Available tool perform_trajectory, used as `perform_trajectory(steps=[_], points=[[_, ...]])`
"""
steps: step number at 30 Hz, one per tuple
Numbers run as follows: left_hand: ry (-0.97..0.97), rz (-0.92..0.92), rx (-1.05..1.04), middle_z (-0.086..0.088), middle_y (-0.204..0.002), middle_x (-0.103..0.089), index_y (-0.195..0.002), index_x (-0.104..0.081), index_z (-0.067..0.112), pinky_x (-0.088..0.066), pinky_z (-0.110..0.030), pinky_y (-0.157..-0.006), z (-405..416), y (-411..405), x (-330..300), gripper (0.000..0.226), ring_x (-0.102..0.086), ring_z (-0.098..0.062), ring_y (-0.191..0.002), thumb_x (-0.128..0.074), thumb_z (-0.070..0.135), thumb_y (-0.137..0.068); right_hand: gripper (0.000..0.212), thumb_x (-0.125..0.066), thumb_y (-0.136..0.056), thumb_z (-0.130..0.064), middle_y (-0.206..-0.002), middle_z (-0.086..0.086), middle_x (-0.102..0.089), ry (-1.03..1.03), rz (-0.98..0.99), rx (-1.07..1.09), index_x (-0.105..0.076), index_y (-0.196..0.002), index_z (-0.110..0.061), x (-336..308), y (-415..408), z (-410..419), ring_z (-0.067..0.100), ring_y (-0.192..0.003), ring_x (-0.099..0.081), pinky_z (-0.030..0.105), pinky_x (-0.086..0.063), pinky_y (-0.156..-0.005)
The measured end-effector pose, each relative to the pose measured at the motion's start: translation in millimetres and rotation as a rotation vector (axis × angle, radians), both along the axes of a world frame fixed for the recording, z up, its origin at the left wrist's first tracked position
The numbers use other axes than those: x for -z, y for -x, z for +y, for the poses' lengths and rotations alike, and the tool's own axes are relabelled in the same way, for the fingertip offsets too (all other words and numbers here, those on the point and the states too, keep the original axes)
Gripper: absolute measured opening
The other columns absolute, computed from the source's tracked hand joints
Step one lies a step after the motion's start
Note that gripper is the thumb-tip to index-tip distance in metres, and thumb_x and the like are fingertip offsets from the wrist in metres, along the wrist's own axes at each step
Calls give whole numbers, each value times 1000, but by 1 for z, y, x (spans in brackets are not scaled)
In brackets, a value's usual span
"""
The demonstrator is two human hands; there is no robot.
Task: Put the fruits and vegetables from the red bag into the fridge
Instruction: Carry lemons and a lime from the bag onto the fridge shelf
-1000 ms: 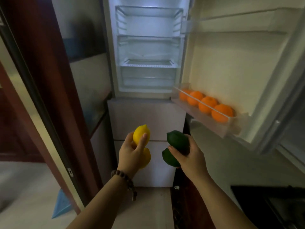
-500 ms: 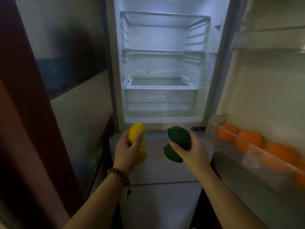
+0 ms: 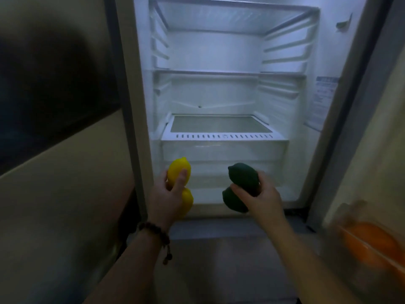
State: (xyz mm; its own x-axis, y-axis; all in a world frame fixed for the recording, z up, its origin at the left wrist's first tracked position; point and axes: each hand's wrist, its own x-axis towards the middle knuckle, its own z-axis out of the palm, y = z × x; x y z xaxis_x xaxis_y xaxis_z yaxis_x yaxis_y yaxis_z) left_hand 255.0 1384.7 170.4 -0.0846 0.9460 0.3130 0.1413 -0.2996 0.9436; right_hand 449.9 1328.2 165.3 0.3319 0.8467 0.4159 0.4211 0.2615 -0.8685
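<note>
My left hand [image 3: 163,199] grips two yellow lemons [image 3: 178,171], one above the other. Two dark green limes [image 3: 242,177] are stacked the same way in my right hand [image 3: 262,197]. Both hands hover in front of the bottom of the open fridge [image 3: 219,132], just before its clear drawer [image 3: 223,150]. The fridge shelves above are bare and lit. The red bag is out of view.
The open fridge door stands at the right, its lower rack holding blurred oranges [image 3: 370,244]. A dark wall panel [image 3: 54,95] borders the fridge on the left. A closed lower compartment front [image 3: 230,249] lies beneath my hands.
The view has closed in on the fridge interior. Both hands, still holding their fruit, are now level with the bottom drawer; the door rack of oranges has slid to the right edge.
</note>
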Motion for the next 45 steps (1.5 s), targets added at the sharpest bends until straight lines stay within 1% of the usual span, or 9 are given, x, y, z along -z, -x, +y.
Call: perform_trajectory(steps=[5, 9, 16, 19, 23, 27, 35, 41, 45], points=[[-78, 34, -42, 5, -77, -58, -85, -55, 34, -40, -17, -60, 54, -24, -23, 34, -54, -2, -68, -56, 66, -73, 39, -71, -78, -34, -100, -13, -58, -68, -23, 17, -51, -112, -36, -32, -20, 69, 7, -97, -58, 39, -54, -86], [-86, 26, -21, 1, -91, -61, -113, -58, 23, -36, -16, -60, 86, -34, -35, 45, -55, -1, -76, -56, 54, -81, 44, -70, -79, -35, -95, -20, -52, -171, -87, 99, -48, -117, -31, -88, -31, 129, 8, -96, -54, 39, -50, -89], [-45, 67, 74, 7, -106, -53, -135, -42, 26, -36, -12, -64, 117, -41, -36, 61, -49, 5, -84, -51, 52, -81, 57, -70, -81, -30, -110, 7, -64, -135, -814, 35, -44, -131, -23, -138, -31, 269, 27, -96, -61, 36, -50, -81], [-33, 41, 73, 15, -102, -58, -128, -48, 34, -40, -9, -63, 128, -41, -36, 65, -56, 5, -85, -50, 63, -69, 58, -68, -82, -29, -113, 8, -61, -24, -1067, -12, -39, -132, -27, -134, -30, 327, 28, -98, -59, 36, -49, -79], [-42, 17, 73, 18, -90, -59, -98, -52, 45, -42, -1, -60, 136, -38, -39, 36, -55, 17, -80, -51, 62, -67, 58, -66, -83, -27, -110, 10, -58, 41, -1279, -29, -36, -132, -28, -130, -19, 389, 29, -96, -58, 38, -50, -75], [-49, -5, 77, 16, -85, -59, -91, -51, 45, -41, -1, -58, 137, -35, -42, 27, -56, 16, -77, -52, 58, -67, 57, -61, -87, -24, -114, 14, -55, 75, -1391, -54, -32, -136, -28, -120, -5, 430, 31, -105, -51, 43, -46, -87], [-79, 15, 80, 14, -92, -61, -97, -51, 47, -45, -6, -61, 131, -28, -37, 31, -59, 8, -82, -51, 59, -68, 69, -51, -93, -28, -141, 14, -37, 246, -1232, -184, -9, -146, -40, -105, -5, 447, 37, -126, -35, 53, -34, -104], [-93, 14, 91, 17, -94, -59, -99, -50, 49, -45, -5, -61, 124, -29, -44, 33, -57, 11, -84, -52, 59, -68, 74, -49, -96, -25, -159, 6, 4, 384, -1120, -292, 3, -148, -39, -116, -14, 424, 36, -144, -6, 55, -14, -115], [-163, 24, 116, 8, -89, -63, -108, -55, 37, -47, -12, -61, 124, -29, -52, 40, -62, -2, -79, -59, 58, -74, 65, -54, -93, -31, -155, 10, -21, 330, -796, -296, -20, -148, -29, -153, -15, 368, 31, -138, -29, 43, -27, -112]])
